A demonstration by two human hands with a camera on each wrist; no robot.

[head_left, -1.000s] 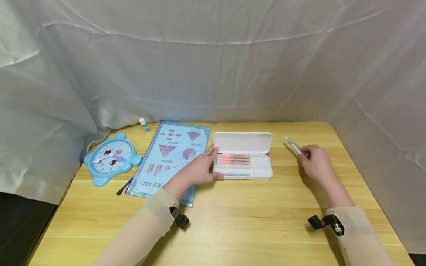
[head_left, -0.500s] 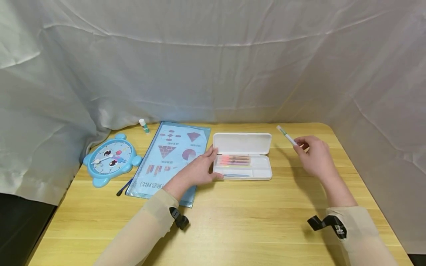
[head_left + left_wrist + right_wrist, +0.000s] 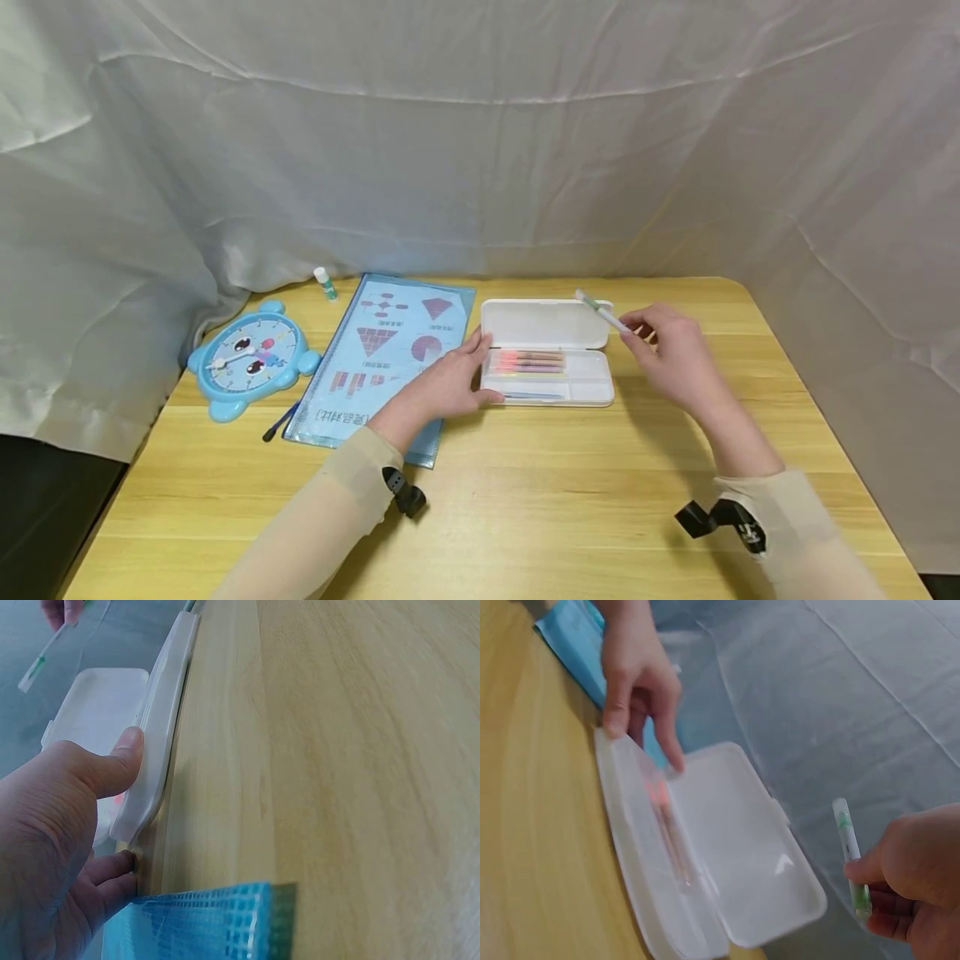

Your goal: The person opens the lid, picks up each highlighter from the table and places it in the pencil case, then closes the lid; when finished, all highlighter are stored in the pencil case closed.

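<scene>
pinched between thumb and fingertips of my right hand [image 3: 671, 354], the green-and-white pen [image 3: 602, 312] is held by its rear end, up in the air over the right corner of the open lid of the white pencil case [image 3: 547, 352]. it looks light, stiff and slick plastic, so i judge a pinch nearer mid-barrel would steady it better. its long axis runs from my fingers up and left, free end pointing toward the lid. my left hand [image 3: 450, 383] lies with straight fingers against the case's left end, thumb on its rim, bracing it on the wooden table [image 3: 525, 500], just beside the blue chart folder [image 3: 390, 350].
</scene>
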